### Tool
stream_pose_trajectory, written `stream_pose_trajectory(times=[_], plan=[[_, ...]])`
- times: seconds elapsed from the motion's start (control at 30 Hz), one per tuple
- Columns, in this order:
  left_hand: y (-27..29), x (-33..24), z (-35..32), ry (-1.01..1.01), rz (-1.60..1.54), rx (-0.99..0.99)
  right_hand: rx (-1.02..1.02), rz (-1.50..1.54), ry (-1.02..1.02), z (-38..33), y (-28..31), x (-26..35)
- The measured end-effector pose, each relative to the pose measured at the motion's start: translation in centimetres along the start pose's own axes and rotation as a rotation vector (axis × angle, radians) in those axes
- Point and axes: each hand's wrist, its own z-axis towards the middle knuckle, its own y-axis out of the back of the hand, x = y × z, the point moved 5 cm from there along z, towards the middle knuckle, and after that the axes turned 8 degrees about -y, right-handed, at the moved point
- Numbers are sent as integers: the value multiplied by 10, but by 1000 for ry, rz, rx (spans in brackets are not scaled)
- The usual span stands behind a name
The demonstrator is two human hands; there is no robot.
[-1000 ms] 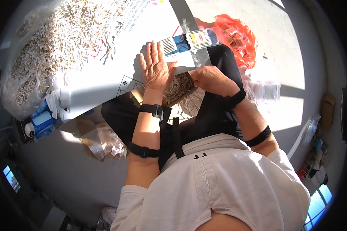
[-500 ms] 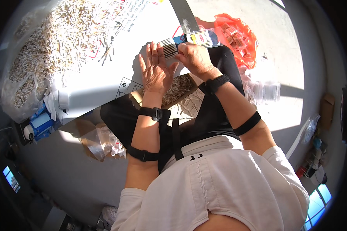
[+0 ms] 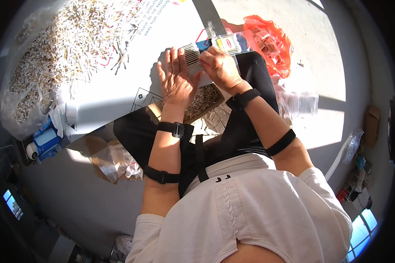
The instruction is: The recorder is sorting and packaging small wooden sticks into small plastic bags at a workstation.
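Note:
On the white board (image 3: 103, 98) a row of thin, short sticks (image 3: 191, 55) with pale ends lies side by side. My left hand (image 3: 178, 83) lies flat along the left end of this row, its fingers stretched out. At the row's right end my right hand (image 3: 222, 70) has its thumb and fingertips pinched together; whatever is between them is hidden. Just beyond the right hand lies a clear pack (image 3: 230, 44) with a yellow and red label and similar sticks. A blue piece (image 3: 203, 45) sits between the row and the pack.
A clear plastic bag (image 3: 19, 98) and a heap of loose sticks (image 3: 70, 48) cover the board's left. An open cardboard box of sticks (image 3: 202, 103) stands below its near edge. Right of the board are a red bag (image 3: 283, 48) and clear plastic packs (image 3: 300, 103).
My right hand has shifted slightly left and its pinched fingertips have drawn closer to the row of sticks. My left hand stays almost where it was.

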Motion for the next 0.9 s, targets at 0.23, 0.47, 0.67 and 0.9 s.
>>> stream_pose_trajectory(times=[0.23,0.47,0.67,0.9], plan=[[2,-1,0,-12,5,-20,8,32,-41,-3,-1,-1],[1,0,-1,-8,-2,-26,89,25,-100,-3,-1,-2],[0,-1,-1,-7,21,-10,62,45,-152,0,1,-3],[2,-1,-1,-4,10,-20,76,53,-122,-1,2,-3]])
